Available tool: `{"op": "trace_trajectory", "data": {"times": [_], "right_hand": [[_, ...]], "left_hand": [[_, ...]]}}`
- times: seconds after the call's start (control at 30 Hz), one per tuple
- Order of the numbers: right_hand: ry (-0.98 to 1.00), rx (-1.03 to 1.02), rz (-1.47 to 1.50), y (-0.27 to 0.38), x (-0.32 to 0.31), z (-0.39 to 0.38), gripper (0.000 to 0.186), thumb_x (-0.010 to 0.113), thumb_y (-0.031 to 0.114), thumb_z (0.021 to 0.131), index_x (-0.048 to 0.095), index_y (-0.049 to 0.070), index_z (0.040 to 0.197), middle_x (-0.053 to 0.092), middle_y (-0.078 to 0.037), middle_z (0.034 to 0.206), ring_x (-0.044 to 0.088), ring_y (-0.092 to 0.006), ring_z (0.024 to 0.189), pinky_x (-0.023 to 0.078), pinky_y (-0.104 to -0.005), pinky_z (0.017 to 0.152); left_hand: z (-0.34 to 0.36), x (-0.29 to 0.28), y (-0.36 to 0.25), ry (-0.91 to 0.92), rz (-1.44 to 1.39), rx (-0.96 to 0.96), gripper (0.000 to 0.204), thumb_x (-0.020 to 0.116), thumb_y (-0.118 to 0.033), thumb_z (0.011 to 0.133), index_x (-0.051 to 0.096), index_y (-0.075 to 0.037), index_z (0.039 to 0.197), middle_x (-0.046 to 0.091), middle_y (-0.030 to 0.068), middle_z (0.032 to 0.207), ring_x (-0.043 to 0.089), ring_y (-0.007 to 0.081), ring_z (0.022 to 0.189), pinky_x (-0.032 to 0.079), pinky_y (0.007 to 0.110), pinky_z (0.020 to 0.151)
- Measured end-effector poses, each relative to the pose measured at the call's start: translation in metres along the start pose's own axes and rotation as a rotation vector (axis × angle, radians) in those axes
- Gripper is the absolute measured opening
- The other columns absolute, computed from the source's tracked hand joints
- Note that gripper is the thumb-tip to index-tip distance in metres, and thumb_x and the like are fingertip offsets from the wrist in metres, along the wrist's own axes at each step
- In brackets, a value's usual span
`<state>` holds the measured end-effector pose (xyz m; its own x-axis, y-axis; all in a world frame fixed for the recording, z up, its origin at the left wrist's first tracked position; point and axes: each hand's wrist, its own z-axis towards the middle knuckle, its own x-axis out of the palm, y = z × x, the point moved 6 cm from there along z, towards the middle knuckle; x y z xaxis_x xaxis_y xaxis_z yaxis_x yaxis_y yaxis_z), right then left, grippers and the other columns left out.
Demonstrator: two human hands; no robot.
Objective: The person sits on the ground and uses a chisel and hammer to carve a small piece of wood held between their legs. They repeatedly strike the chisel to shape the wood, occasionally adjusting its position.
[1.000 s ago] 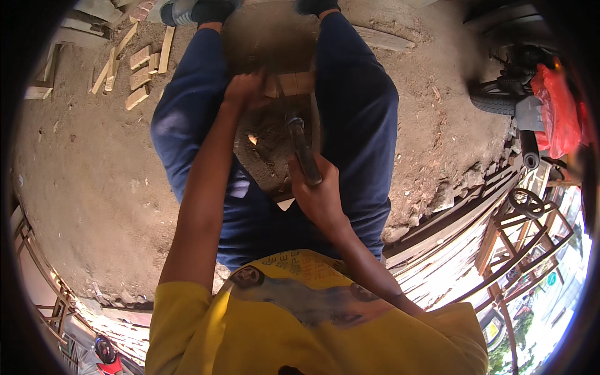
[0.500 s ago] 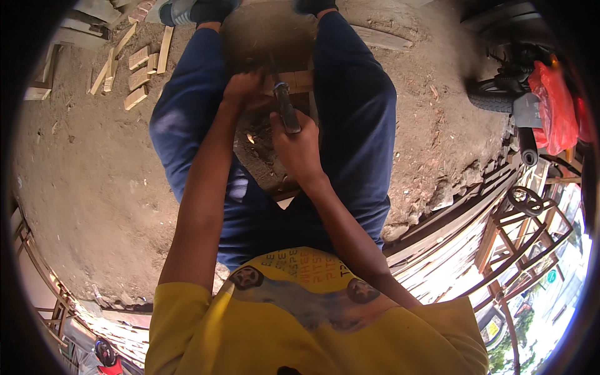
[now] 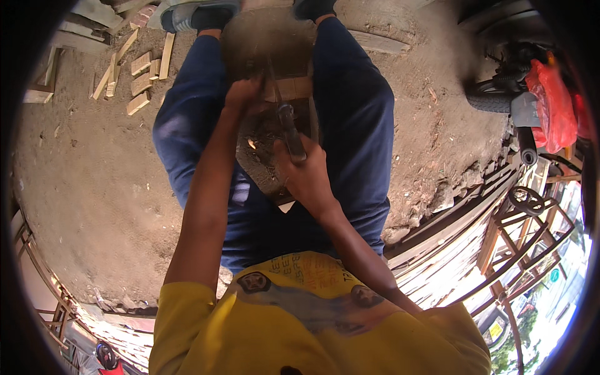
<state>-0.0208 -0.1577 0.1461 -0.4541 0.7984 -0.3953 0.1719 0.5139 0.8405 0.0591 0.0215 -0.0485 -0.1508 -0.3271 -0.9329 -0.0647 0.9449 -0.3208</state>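
Observation:
My right hand is wrapped round the dark handle of what looks like a handsaw, between my knees. Its thin blade, seen nearly edge-on, points away from me across a light wooden piece. Left of the blade, my left hand is closed at the near end of this wood and seems to press or grip it. Shadow and slight blur hide the left fingertips. My forearms reach forward between my legs in dark blue trousers.
Several cut wood blocks and strips lie on the dirt floor at the far left. A plank lies beyond my right knee. At right are a tyre, a red plastic bag and stacked boards.
My right hand has drawn the handsaw back toward my body. My left hand has stayed near the wood, shifting only slightly.

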Motion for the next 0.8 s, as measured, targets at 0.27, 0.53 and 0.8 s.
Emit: {"op": "trace_trajectory", "data": {"times": [0.27, 0.53, 0.8], "right_hand": [[-0.013, -0.062, 0.024, -0.001, 0.008, 0.036, 0.018, 0.061, 0.011, 0.09, 0.059, -0.004, 0.082, 0.057, -0.01, 0.06, 0.054, -0.0083, 0.058, 0.044, -0.0307, 0.054], [-0.081, -0.121, 0.045, -0.008, -0.026, -0.052, 0.02, 0.059, 0.012, 0.089, 0.058, -0.005, 0.078, 0.057, -0.01, 0.058, 0.051, -0.0087, 0.057, 0.043, -0.0328, 0.054], [0.002, -0.059, 0.043, -0.005, -0.008, 0.004, 0.02, 0.06, 0.013, 0.09, 0.059, -0.004, 0.079, 0.05, -0.004, 0.056, 0.049, -0.0063, 0.056, 0.041, -0.029, 0.051]], "left_hand": [[0.002, -0.007, -0.011, 0.028, -0.033, -0.014, 0.086, 0.077, -0.042, 0.068, 0.041, -0.002, 0.134, 0.066, 0.0207, 0.102, 0.065, 0.0369, 0.093, 0.052, 0.045, 0.082], [-0.001, -0.001, -0.01, 0.029, 0.024, -0.002, 0.086, 0.079, -0.042, 0.065, 0.042, -0.003, 0.133, 0.066, 0.0197, 0.101, 0.066, 0.037, 0.091, 0.053, 0.046, 0.079], [-0.001, 0.0, 0.0, 0.054, -0.014, -0.121, 0.079, 0.079, -0.046, 0.065, 0.046, -0.003, 0.124, 0.068, 0.0178, 0.095, 0.067, 0.0359, 0.089, 0.053, 0.047, 0.077]]}}
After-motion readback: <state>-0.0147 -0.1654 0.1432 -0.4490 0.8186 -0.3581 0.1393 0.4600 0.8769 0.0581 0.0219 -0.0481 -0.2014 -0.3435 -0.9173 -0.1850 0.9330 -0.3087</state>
